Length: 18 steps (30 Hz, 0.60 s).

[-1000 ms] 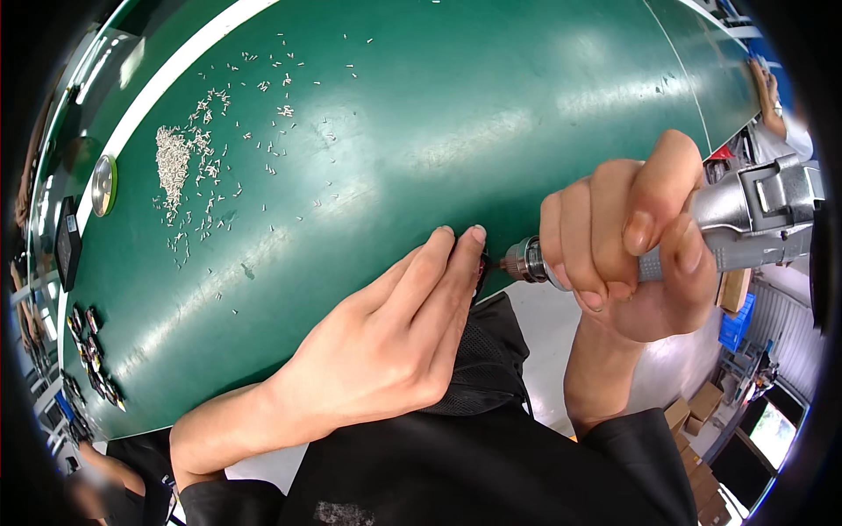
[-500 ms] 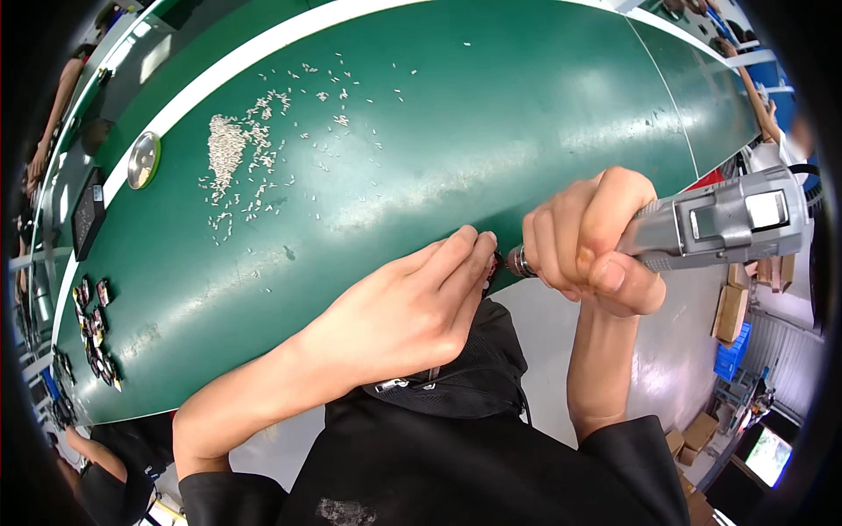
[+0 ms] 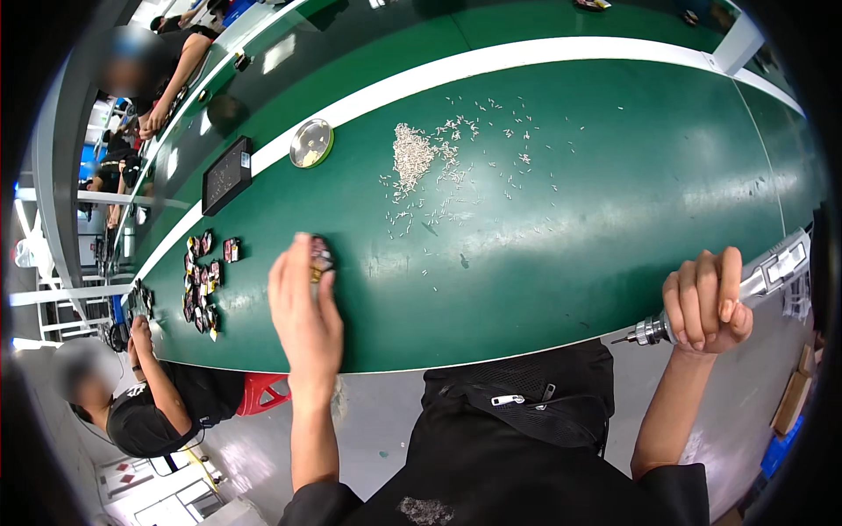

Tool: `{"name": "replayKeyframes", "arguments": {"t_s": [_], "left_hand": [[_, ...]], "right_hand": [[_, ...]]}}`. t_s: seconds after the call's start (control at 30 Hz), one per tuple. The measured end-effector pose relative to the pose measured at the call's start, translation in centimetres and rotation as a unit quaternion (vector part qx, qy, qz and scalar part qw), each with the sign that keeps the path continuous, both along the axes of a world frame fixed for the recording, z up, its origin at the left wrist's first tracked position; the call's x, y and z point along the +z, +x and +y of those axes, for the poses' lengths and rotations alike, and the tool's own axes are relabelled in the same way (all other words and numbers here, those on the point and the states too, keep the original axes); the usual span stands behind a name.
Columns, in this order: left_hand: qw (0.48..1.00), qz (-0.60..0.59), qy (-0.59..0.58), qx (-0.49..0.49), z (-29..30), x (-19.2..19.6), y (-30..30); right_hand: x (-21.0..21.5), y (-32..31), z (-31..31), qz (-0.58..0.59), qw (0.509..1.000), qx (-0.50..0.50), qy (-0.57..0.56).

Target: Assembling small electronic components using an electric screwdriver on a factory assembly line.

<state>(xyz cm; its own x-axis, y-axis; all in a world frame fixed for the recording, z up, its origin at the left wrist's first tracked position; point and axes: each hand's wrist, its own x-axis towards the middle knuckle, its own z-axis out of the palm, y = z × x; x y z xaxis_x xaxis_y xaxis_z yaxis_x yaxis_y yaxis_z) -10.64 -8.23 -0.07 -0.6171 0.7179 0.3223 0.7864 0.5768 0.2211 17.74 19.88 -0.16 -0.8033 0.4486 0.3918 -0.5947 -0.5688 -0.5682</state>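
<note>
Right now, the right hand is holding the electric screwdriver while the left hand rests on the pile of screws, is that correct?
Not quite. The head view shows the left hand on a small dark part, apart from the pile of screws. The right hand does hold the electric screwdriver.

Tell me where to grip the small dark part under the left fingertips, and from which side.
Pinch the small dark part across its two side edges, coming down from above. It lies flat on the green table, so only its edges offer purchase. The left hand already reaches it from the near side.

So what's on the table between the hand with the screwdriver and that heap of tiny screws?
In the head view, only bare green mat with a few stray screws.
</note>
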Motion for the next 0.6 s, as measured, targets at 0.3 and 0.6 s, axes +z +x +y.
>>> {"name": "replayKeyframes", "arguments": {"t_s": [0.3, 0.6], "left_hand": [[0.989, -0.046, 0.035, -0.133, 3.6, 1.0, 2.9], [0.98, -0.009, 0.012, -0.2, 5.2, 0.5, 3.8]], "right_hand": [[-2.6, -1.1, -2.1, -0.015, 0.995, -0.026, -0.092], [-3.3, -0.6, -2.9, -0.014, 0.988, -0.048, -0.147]]}}
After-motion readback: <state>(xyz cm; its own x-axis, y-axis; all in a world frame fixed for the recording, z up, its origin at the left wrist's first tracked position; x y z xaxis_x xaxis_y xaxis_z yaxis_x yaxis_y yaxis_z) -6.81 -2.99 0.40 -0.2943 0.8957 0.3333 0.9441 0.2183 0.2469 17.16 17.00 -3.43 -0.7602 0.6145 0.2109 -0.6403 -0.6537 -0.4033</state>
